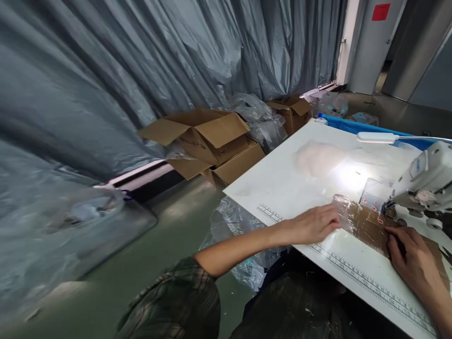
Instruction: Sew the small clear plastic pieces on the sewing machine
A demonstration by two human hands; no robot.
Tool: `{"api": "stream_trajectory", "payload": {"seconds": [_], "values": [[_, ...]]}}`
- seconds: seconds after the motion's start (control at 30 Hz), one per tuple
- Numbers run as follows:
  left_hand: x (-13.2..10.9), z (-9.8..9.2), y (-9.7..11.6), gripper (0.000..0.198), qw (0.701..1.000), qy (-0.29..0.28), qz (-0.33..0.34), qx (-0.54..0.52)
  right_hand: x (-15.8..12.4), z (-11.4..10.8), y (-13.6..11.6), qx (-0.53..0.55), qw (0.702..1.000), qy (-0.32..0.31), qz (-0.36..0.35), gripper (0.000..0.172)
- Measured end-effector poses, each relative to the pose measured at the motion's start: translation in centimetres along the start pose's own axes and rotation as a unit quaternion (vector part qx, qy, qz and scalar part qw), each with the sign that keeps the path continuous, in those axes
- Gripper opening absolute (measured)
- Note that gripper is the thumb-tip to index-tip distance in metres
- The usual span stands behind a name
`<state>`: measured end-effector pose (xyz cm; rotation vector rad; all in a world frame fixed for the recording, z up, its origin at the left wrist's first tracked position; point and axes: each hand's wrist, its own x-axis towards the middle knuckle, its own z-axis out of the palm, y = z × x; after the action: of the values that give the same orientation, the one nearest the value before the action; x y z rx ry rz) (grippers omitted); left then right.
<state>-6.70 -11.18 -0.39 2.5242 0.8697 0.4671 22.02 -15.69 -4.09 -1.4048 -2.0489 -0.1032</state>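
My left hand [319, 223] is over the table near its front edge, fingers curled closed at the left end of a brown, shiny flat piece [367, 228]. What those fingers hold is hidden; a thin pale, translucent edge shows below them. Farther right, my right hand [413, 252] rests on the same brown piece, index finger stretched out and thumb apart from it. Just beyond the piece stands a white sewing machine [425, 176]. Small red marks [380, 221] show beside its needle area.
The white table [268, 188] has a printed ruler [353, 273] along its front edge. A white lamp [377, 137] lights a pale, sheer heap [319, 157]. Open cardboard boxes [219, 141] and plastic bags [257, 117] lie by the grey curtain [197, 56]. Dark scissors-like handles [445, 254] sit far right.
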Motion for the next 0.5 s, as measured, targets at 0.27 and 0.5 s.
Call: {"api": "stream_trajectory", "payload": {"seconds": [0.27, 0.5], "values": [[6.8, 0.3, 1.2, 0.019, 0.98, 0.019, 0.196, 0.035, 0.5, -0.8, -0.6, 0.061, 0.991, 0.007, 0.118, 0.023], [8.7, 0.1, -1.0, 0.014, 0.964, -0.06, 0.258, 0.035, 0.7, -1.1, -1.3, 0.078, 0.988, 0.005, 0.136, 0.022]]}}
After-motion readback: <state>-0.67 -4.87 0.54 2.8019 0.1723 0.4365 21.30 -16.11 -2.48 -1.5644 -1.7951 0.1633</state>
